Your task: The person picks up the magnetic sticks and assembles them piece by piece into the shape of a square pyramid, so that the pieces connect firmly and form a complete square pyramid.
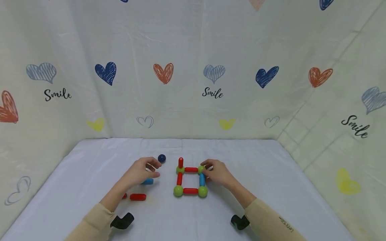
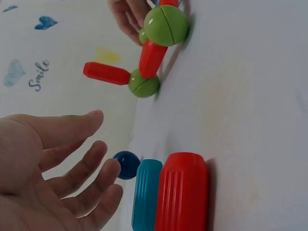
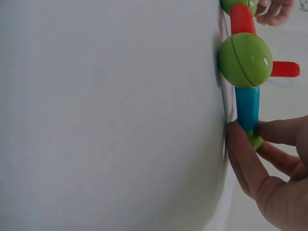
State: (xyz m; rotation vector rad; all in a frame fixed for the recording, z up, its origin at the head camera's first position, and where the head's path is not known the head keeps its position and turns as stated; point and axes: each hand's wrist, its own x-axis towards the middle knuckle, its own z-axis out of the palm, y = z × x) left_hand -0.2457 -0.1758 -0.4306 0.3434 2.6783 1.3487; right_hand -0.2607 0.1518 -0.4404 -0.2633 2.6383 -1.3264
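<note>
A square of red rods (image 1: 191, 191), a blue rod (image 1: 202, 179) and green balls (image 1: 178, 190) lies on the table. One more red rod (image 1: 181, 162) stands up from its far left ball. My right hand (image 1: 218, 173) pinches the green ball (image 3: 253, 138) at the far right corner between thumb and fingers. With fingers loosely bent and nothing in them, my left hand (image 1: 141, 171) hovers left of the square. Under and near it are a loose blue rod (image 2: 147, 195), a loose red rod (image 2: 182, 192) and a dark blue ball (image 1: 162, 158).
A white cloth (image 1: 256, 160) covers the table. Part of another red rod (image 1: 124, 196) shows beside the left wrist. Behind the table hangs a pale curtain (image 1: 187, 110) printed with hearts. Dark wrist mounts (image 1: 123, 221) sit below both forearms.
</note>
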